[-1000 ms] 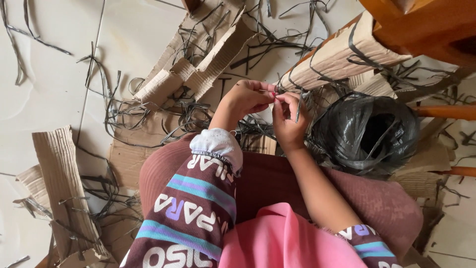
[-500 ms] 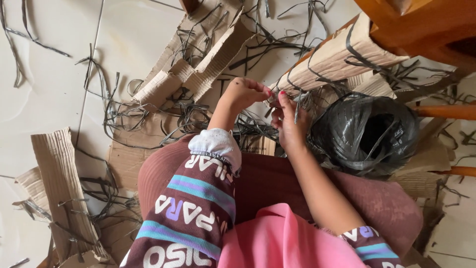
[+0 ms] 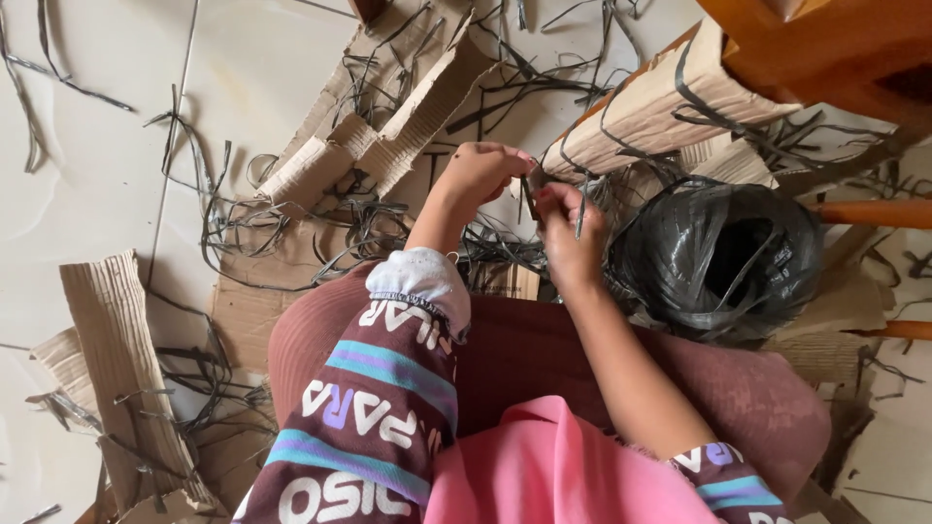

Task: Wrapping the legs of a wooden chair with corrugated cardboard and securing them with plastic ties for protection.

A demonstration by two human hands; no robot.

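Observation:
My left hand (image 3: pixel 482 173) and my right hand (image 3: pixel 566 231) meet in front of me, above my knees. Both pinch a thin dark plastic strip (image 3: pixel 532 194) between their fingertips. A loose end of the strip (image 3: pixel 581 215) hangs down past my right fingers. Just right of my right hand lies a big roll of black plastic strapping (image 3: pixel 716 260). Beyond my hands rests a bundle of corrugated cardboard (image 3: pixel 660 105) tied round with dark strips.
Torn cardboard pieces (image 3: pixel 383 136) and several loose dark strips (image 3: pixel 233 233) litter the pale tiled floor. A ribbed cardboard sheet (image 3: pixel 121 369) lies at the lower left. Orange wooden furniture (image 3: pixel 825 49) stands at the upper right, with a rung (image 3: pixel 874 213) beside the roll.
Both hands have shifted slightly while working the strip; the right hand's fingers have closed in toward the left hand's fingertips. Nothing else has moved.

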